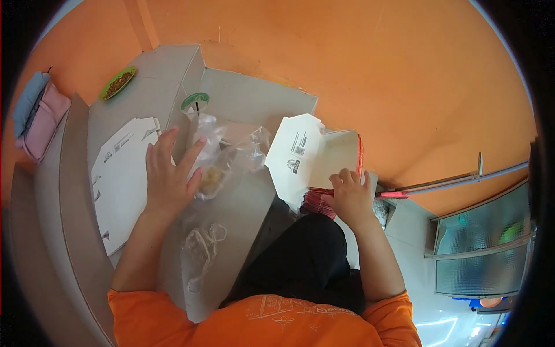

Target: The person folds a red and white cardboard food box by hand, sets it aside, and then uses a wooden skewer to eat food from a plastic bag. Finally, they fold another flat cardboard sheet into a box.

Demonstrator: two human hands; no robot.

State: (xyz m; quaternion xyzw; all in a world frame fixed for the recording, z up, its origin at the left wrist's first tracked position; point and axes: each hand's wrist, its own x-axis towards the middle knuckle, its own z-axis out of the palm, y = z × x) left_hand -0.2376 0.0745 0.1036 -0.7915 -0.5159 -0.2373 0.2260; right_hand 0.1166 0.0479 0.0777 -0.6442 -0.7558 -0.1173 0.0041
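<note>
My left hand (171, 176) is raised with its fingers spread, between a flat white carton (124, 179) and a clear plastic bag (222, 156) with something yellowish inside. On the right, an open white box (332, 159) has its printed lid (296, 153) folded out to the left. At the box's near edge, my right hand (351, 196) bends its fingers over a stack of red packets (318, 203). Whether it grips any of them cannot be made out. An empty-looking clear bag (202, 248) lies crumpled nearer to me.
A cup with a green lid (195, 102) and straw stands behind the bags. A green dish of food (118, 83) rests at the back left. Pink and blue pouches (43, 118) lie far left. An orange wall (347, 63) rises behind; a glass-fronted cabinet (483, 243) is at right.
</note>
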